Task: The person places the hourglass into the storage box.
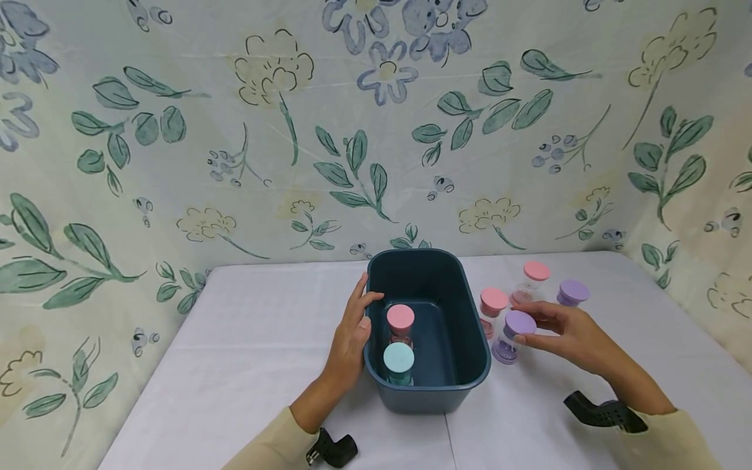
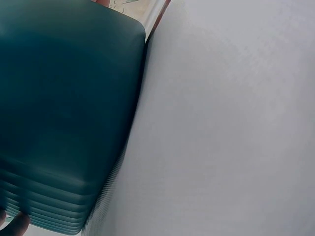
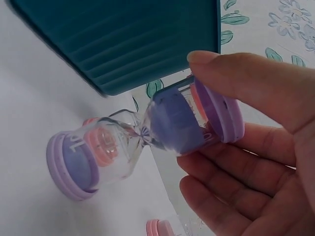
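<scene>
My right hand (image 1: 555, 329) pinches a purple-capped sand timer (image 1: 513, 336) by its upper cap, thumb on one side and fingers on the other. In the right wrist view this sand timer (image 3: 142, 135) shows purple sand in both clear bulbs and part of a white number. My left hand (image 1: 350, 336) rests along the left side of a dark teal bin (image 1: 427, 399), with one fingertip over the rim. Inside the bin, at its left, stand a pink-capped sand timer (image 1: 401, 318) and a teal-capped sand timer (image 1: 399, 360).
Right of the bin stand two more pink-capped sand timers (image 1: 494, 301) (image 1: 536, 272) and another purple-capped sand timer (image 1: 572, 292). A white cloth (image 1: 264, 365) covers the table, and a floral curtain (image 1: 376, 130) hangs behind it.
</scene>
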Demonstrator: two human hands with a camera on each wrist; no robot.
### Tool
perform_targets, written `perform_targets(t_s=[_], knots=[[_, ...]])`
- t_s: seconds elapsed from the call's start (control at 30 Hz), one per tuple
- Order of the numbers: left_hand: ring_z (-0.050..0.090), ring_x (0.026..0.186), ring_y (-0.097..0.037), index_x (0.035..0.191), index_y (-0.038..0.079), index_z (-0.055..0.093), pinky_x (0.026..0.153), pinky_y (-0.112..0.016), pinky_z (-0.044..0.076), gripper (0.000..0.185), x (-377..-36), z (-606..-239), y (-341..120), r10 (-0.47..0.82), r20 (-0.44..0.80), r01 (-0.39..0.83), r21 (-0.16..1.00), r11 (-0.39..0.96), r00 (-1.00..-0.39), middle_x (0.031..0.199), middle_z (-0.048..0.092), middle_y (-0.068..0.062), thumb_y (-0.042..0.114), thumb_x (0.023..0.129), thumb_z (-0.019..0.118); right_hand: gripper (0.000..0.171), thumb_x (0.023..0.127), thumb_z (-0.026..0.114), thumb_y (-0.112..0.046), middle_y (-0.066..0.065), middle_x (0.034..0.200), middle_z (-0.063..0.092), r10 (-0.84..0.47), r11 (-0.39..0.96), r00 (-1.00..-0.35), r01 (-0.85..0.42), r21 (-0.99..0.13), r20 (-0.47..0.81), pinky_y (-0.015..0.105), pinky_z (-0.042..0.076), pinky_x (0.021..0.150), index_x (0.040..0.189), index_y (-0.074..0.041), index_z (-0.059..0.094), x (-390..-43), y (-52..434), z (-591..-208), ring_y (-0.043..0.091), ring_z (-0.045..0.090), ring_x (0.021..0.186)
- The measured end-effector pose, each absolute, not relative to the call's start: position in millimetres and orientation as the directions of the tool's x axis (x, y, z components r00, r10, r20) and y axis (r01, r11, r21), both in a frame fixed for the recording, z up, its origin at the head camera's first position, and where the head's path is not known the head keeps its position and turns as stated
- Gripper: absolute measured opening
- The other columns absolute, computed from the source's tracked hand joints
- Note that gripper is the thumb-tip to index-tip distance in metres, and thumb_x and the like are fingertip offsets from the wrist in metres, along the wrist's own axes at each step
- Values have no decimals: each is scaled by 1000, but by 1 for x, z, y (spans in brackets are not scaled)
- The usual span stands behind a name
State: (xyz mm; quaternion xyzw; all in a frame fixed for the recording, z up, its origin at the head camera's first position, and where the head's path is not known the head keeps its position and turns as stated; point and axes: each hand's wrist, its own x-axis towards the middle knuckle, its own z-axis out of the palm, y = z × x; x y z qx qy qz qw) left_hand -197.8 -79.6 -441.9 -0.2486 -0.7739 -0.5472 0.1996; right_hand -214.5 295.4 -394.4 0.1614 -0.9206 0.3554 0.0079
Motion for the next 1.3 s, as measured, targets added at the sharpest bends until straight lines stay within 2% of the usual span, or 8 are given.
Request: perform_targets(t_s=[0.1, 0.3, 0.5, 0.8, 0.87, 1.07, 1.3], knots=[[14, 147, -22, 139, 20, 46, 108, -67, 18, 42, -197, -441, -80, 165, 581, 603, 749, 275, -797, 161, 14, -1, 24, 99, 32, 63, 81, 76, -38, 19, 129, 60, -286, 700, -949, -301, -648, 133, 37, 55, 82, 131, -3, 58, -215, 296, -394, 38, 61, 109], [14, 147, -23, 139, 20, 46, 108, -68, 17, 43, -197, -440, -80, 162, 582, 604, 751, 268, -797, 161, 14, -2, 18, 97, 33, 63, 81, 76, -39, 18, 130, 59, -285, 700, -947, -311, -643, 147, 39, 55, 83, 131, -4, 58, -214, 296, -391, 37, 61, 109], [13, 147, -22, 139, 21, 45, 108, -67, 17, 43, -197, -440, -80, 161, 580, 601, 751, 274, -799, 161, 13, -1, 30, 100, 31, 64, 81, 76, -39, 19, 132, 57, -287, 708, -945, -318, -631, 153, 42, 54, 83, 131, -3, 58, -214, 296, -387, 38, 61, 110], [14, 147, -22, 139, 20, 45, 108, -66, 18, 42, -197, -438, -80, 162, 590, 611, 745, 267, -791, 161, 14, -2, 30, 100, 31, 65, 82, 74, -43, 17, 132, 58, -276, 720, -948, -314, -619, 160, 43, 54, 83, 132, -5, 58, -213, 296, -385, 37, 62, 109], [14, 147, -22, 139, 20, 45, 108, -66, 18, 43, -197, -438, -79, 162, 591, 611, 745, 267, -790, 161, 14, -1, 32, 100, 31, 64, 83, 73, -43, 16, 132, 58, -279, 720, -945, -325, -614, 173, 41, 54, 83, 132, -5, 58, -212, 296, -385, 36, 62, 109], [14, 147, -23, 139, 22, 45, 108, -67, 18, 42, -199, -440, -79, 154, 586, 604, 748, 277, -796, 161, 14, 0, 30, 100, 30, 60, 84, 72, -42, 15, 132, 59, -281, 711, -937, -348, -611, 207, 22, 53, 81, 132, -8, 58, -210, 295, -385, 32, 63, 108], [15, 147, -23, 139, 18, 45, 107, -67, 20, 44, -196, -443, -78, 153, 573, 591, 757, 280, -805, 161, 14, 0, 31, 100, 31, 58, 84, 73, -37, 17, 131, 59, -289, 697, -933, -358, -621, 214, 14, 49, 79, 131, -6, 59, -207, 294, -385, 29, 64, 106]])
